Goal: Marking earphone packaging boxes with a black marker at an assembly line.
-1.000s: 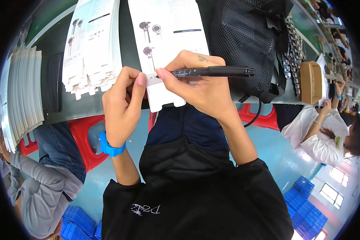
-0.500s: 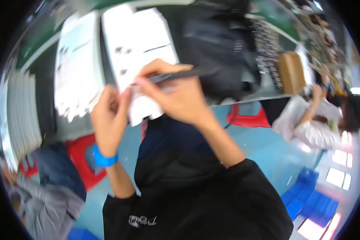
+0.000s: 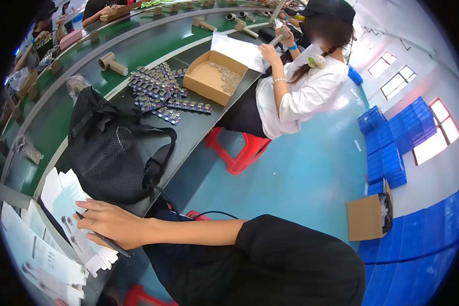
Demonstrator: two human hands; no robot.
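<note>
My right hand (image 3: 107,223) is closed around a slim black pen (image 3: 113,246), which slants across the palm side with one end poking out past the fingers. The hand lies over a stack of flat white printed cartons (image 3: 66,196), its fingertips on or just above the top one. Another pile of white printed cartons (image 3: 41,250) lies to the left of it, cut by the dark rim. At the lower edge a small skin-coloured patch, perhaps part of my left hand (image 3: 61,302), barely shows, and its fingers are hidden.
A black mesh bag (image 3: 112,153) stands beyond my right hand. Farther along are small blister-like strips (image 3: 158,89), a cardboard box (image 3: 214,76) of small parts and a seated co-worker (image 3: 306,86) holding a tan pipe fitting. A green conveyor (image 3: 143,51) carries more fittings; blue crates (image 3: 418,224) stand right.
The view has swung to the right, bringing the co-worker and conveyor into sight. My left hand has dropped almost out of the picture. The pen stays in my right hand.
</note>
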